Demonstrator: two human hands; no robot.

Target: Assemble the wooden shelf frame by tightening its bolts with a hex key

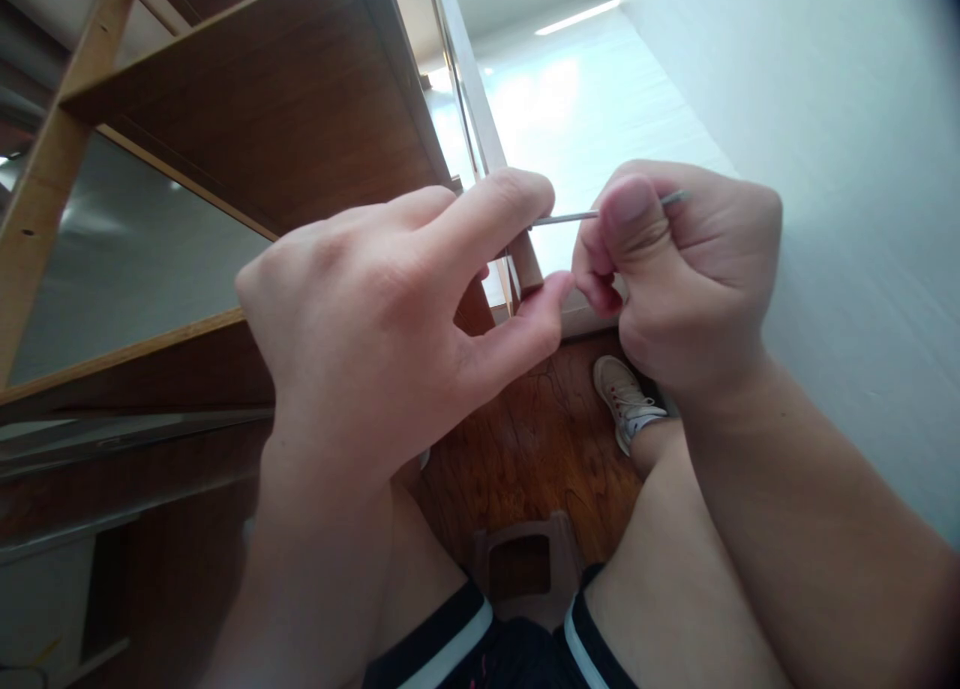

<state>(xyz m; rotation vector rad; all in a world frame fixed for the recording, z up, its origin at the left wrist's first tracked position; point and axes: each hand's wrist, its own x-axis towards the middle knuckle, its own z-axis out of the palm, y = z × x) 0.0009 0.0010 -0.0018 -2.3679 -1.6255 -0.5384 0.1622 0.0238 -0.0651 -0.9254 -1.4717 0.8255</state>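
Your left hand (360, 304) curls thumb and forefinger about the end of a wooden bar (529, 266); whether they grip it, I cannot tell. From beside that forefinger's tip, a thin metal rod (568, 217) runs rightward into your right hand (682, 269), pinched beneath the thumb. It looks light, stiff, perhaps slippery; mid-length suits a pinch.

Right fingers (634, 214) hide part of the rod (568, 217).

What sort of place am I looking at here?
Probably a room indoors, perhaps in a home, though it could be a small workspace: there is a wooden shelf unit, a glossy wood-look floor and a low stool between the person's legs.
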